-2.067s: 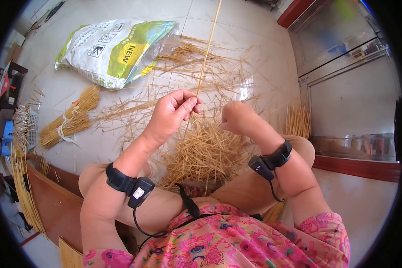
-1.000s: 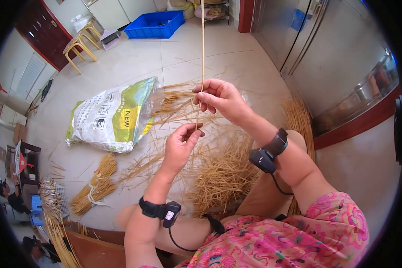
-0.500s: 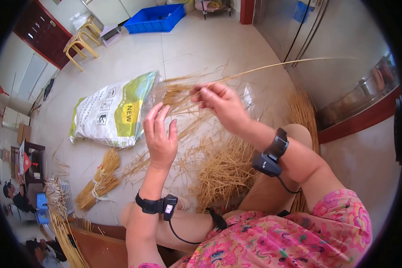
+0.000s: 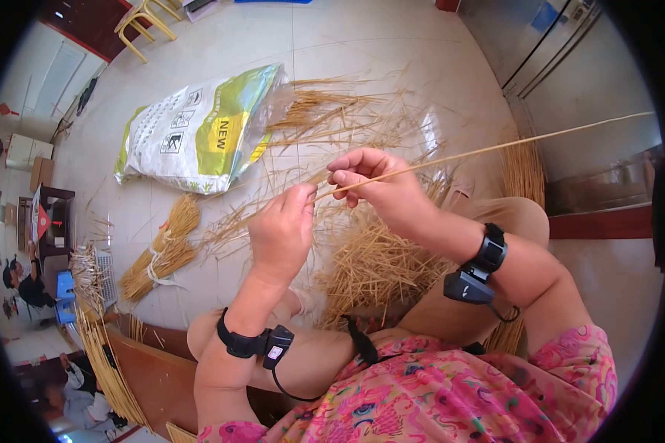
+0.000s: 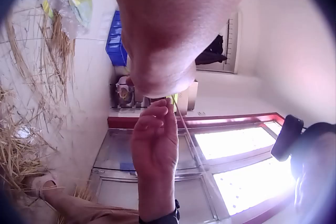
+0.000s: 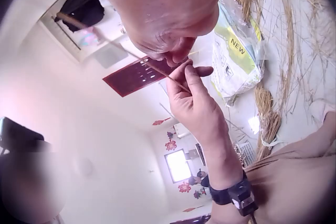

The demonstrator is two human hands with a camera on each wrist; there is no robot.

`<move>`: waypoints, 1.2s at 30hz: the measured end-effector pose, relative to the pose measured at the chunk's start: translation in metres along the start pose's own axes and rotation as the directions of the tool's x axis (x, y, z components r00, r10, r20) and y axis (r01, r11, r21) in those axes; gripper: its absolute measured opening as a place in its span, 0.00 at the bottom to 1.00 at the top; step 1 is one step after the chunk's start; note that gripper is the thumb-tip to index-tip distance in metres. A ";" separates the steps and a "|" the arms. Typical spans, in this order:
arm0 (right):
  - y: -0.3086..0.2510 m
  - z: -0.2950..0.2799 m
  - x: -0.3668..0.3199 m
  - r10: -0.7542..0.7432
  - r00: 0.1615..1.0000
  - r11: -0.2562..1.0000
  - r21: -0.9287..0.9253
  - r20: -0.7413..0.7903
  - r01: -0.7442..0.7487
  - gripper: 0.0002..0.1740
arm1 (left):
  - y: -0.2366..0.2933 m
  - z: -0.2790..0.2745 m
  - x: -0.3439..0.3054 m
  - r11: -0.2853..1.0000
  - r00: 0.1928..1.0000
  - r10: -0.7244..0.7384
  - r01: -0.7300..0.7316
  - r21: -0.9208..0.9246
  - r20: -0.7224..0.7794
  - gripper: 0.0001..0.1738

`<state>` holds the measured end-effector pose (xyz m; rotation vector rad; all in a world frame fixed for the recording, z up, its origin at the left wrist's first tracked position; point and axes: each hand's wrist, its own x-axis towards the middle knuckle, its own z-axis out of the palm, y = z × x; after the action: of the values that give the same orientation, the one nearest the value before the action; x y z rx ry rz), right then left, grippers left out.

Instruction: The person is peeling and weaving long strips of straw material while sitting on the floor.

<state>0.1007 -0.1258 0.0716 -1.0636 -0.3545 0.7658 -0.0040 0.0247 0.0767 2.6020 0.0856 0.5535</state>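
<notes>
On the floor (image 4: 414, 44), toward its far left part, a white and green bag (image 4: 174, 140) was laid on its side, with its clear plastic mouth turned to the right. Loose straw (image 4: 314, 109) was spread just before this mouth; whether some of it was also inside could not be told. Near the left edge of the floor, a grey basket (image 4: 106, 280) was seen, with pale stalks (image 4: 87, 273) lying close against it.

The tiled floor was littered with straw pieces. A heap (image 4: 377, 266) was gathered before the person's legs, and a bundle (image 4: 162, 244), tied with a white strip (image 4: 154, 267), was placed between the bag and the basket. Along the right edge, long stalks (image 4: 524, 173) were leaned near a metal cabinet (image 4: 591, 140).

Above the heap, one long straw stalk (image 4: 495, 142) was held in the air, extended toward the cabinet. It was pinched between the thumb and fingers of the left hand (image 4: 279, 230). The fingers of the right hand (image 4: 383, 184) were loosely bent beside the stalk; whether it was pinched by them could not be told.

In the left wrist view, a blue tub (image 5: 116, 43) and bright window panes (image 5: 254, 184) were shown; of the tub, only a thin strip was caught by the head view. The left hand's pinch was shown more clearly by the right wrist view.
</notes>
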 end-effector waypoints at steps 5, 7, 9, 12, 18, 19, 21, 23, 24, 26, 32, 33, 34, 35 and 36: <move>0.007 0.011 -0.004 0.016 1.000 0.999 -0.028 0.027 -0.015 0.10 | -0.001 0.003 -0.002 0.994 0.997 -0.070 0.068 0.085 0.019 0.11; 0.007 0.013 -0.003 0.019 1.000 0.999 -0.033 0.018 -0.018 0.10 | -0.001 0.004 0.001 0.995 0.999 -0.054 0.054 0.086 -0.003 0.11; 0.006 0.012 -0.001 0.013 1.000 0.997 -0.081 0.010 -0.012 0.10 | 0.000 0.005 0.002 0.999 0.999 -0.048 0.048 0.027 -0.009 0.10; 0.008 0.009 0.002 -0.015 1.000 0.982 -0.189 0.017 0.018 0.10 | 0.000 0.006 0.003 0.993 1.000 -0.030 0.029 -0.111 -0.007 0.08; 0.006 0.011 0.003 -0.033 0.999 0.971 -0.236 0.019 0.036 0.09 | -0.003 0.003 0.003 0.974 1.000 -0.023 0.019 -0.228 -0.017 0.07; 0.006 0.011 0.004 -0.014 1.000 0.970 -0.242 0.016 0.017 0.09 | 0.000 0.001 0.004 0.977 0.999 -0.014 0.006 -0.215 -0.039 0.07; 0.007 0.011 0.004 -0.019 1.000 0.972 -0.235 0.009 0.021 0.08 | 0.002 0.001 0.005 0.981 0.997 0.001 -0.017 -0.193 -0.083 0.06; 0.012 0.012 0.006 -0.069 0.998 0.975 -0.210 -0.002 0.067 0.07 | 0.004 0.003 0.006 0.983 0.992 0.017 -0.040 -0.178 -0.128 0.05; 0.013 0.012 0.006 -0.063 0.998 0.980 -0.190 -0.005 0.061 0.07 | 0.004 0.004 0.006 0.984 0.990 0.023 -0.046 -0.171 -0.138 0.05; 0.014 0.012 0.007 -0.051 0.999 0.987 -0.151 -0.008 0.049 0.06 | 0.004 0.005 0.008 0.986 0.987 0.034 -0.059 -0.155 -0.160 0.05; 0.017 0.009 0.008 -0.060 0.998 0.991 -0.120 -0.023 0.057 0.05 | 0.004 0.008 0.008 0.993 0.976 0.122 -0.120 0.022 -0.181 0.09; 0.017 0.010 0.008 -0.062 0.998 0.991 -0.120 -0.029 0.058 0.05 | 0.005 0.009 0.008 0.993 0.975 0.120 -0.117 0.027 -0.188 0.09; 0.016 0.011 0.008 -0.063 0.997 0.991 -0.120 -0.036 0.059 0.05 | 0.006 0.010 0.008 0.993 0.974 0.117 -0.113 0.033 -0.195 0.09; 0.016 0.012 0.007 -0.065 0.997 0.991 -0.118 -0.043 0.059 0.06 | 0.007 0.010 0.008 0.993 0.973 0.115 -0.109 0.040 -0.201 0.09; 0.016 0.012 0.007 -0.067 0.996 0.992 -0.114 -0.059 0.060 0.05 | 0.007 0.011 0.008 0.992 0.973 0.121 -0.113 0.053 -0.197 0.09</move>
<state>0.0919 -0.1084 0.0621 -1.1740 -0.3796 0.6600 0.0080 0.0151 0.0737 2.5959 0.0087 0.8635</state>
